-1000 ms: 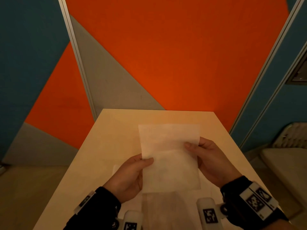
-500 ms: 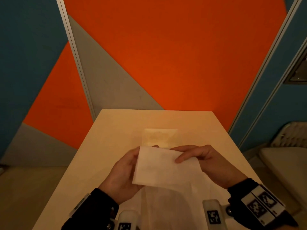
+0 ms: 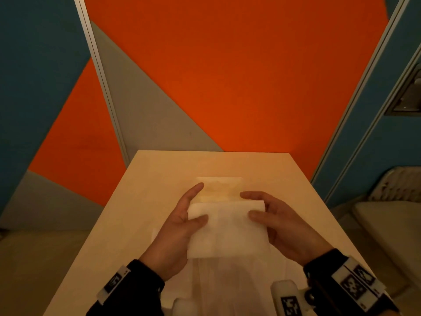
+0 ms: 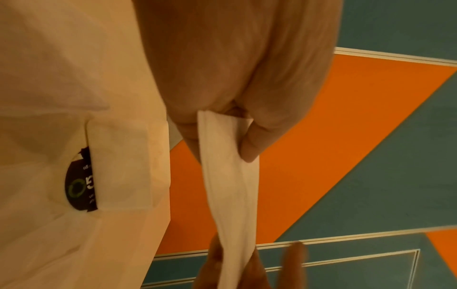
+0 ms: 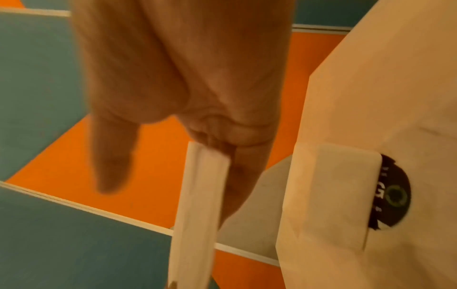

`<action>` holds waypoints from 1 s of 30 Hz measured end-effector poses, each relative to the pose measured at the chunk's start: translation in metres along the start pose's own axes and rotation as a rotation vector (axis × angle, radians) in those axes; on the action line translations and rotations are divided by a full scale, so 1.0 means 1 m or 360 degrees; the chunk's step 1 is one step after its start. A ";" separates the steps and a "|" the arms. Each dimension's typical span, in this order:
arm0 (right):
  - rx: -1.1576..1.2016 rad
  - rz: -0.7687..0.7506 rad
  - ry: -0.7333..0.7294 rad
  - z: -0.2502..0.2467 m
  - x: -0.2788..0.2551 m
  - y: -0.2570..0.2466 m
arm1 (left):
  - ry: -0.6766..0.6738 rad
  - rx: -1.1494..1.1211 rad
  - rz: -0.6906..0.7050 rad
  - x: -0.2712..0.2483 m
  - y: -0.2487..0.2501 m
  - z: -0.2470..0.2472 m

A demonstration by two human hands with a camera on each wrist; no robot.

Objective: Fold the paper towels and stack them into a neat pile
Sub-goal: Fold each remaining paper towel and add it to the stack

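Hands (both) pinch folded paper towel.

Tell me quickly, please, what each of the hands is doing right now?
Left hand: pinches the folded paper towel at its left edge.
Right hand: pinches the same towel's right edge.

Pale table: folded towel pile far-centre; unfolded sheets near edge.

A white paper towel, folded over with its crease at the far edge, hangs above a pale table, while what appears to be an already folded towel lies flat just beyond it, toward the table's far end.
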State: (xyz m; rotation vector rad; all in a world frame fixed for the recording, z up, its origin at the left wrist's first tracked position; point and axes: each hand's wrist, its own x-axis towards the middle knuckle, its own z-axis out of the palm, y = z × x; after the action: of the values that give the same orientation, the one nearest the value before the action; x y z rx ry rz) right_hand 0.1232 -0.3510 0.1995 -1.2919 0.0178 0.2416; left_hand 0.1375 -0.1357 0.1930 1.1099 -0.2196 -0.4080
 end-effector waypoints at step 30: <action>-0.1472 0.0188 0.0541 -0.076 0.043 0.053 | 0.0337 0.0836 -0.0155 -0.026 -0.019 -0.076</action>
State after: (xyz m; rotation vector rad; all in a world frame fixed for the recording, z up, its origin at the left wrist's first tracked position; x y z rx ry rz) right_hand 0.1641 -0.4031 0.1213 -2.2465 0.3019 0.1234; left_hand 0.1382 -0.0700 0.1434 1.6746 -0.0851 -0.3227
